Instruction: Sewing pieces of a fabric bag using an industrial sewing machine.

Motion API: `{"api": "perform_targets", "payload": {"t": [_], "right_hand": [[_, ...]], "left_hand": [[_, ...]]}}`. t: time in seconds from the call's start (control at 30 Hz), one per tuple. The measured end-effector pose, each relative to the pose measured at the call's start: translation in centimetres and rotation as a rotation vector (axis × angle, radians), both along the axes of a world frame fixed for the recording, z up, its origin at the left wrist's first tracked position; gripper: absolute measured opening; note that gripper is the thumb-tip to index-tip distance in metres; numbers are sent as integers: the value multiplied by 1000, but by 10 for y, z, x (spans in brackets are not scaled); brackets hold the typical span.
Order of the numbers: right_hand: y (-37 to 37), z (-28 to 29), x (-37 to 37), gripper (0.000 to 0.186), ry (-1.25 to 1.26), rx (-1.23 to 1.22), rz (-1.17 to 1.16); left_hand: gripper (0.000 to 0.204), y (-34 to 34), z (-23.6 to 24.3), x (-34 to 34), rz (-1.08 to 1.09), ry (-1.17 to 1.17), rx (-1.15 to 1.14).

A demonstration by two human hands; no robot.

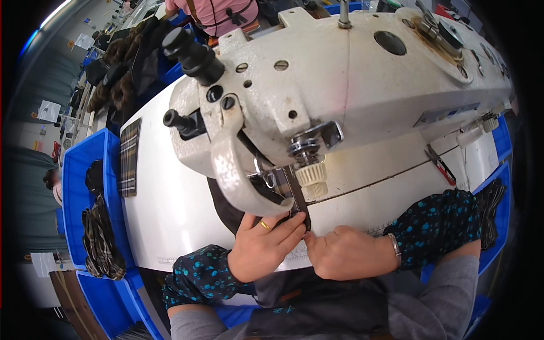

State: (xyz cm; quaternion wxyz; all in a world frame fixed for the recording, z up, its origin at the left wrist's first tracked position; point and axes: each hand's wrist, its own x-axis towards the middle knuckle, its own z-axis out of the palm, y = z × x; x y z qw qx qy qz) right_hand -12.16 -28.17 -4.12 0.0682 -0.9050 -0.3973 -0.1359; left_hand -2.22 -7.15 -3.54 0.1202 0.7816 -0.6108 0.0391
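A white sewing machine (351,73) stands across the table in front of me. Beneath its head lies a dark cloth piece (224,207) with a brown plaid strip and a pale stitch line along it. My left hand (260,247), a ring on one finger, rests with fingers stretched out on the cloth, just below the curved white guard (226,170). At the near corner of the cloth, my right hand (350,254) is curled, thumb and forefinger pinching the edge. The needle and presser foot are mostly hidden behind the guard.
Small red-and-black snips (442,165) lie on the white table (164,215) at right. Folded plaid cloth (129,156) sits on its left edge. Blue bins (71,187) with plaid pieces stand left, another blue bin (504,221) right. A person in pink (226,17) is beyond the machine.
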Motion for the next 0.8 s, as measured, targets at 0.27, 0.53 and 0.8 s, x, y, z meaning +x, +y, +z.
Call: {"api": "perform_targets", "payload": {"t": [0.27, 0.53, 0.8], "right_hand": [[1, -9, 10, 37, -22, -16, -94], [-10, -27, 42, 46, -13, 52, -114], [-13, -24, 52, 49, 18, 35, -196]], "left_hand": [[32, -5, -1, 16, 28, -29, -29], [29, -16, -12, 47, 93, -13, -115], [32, -20, -23, 55, 147, -147, -136]]}}
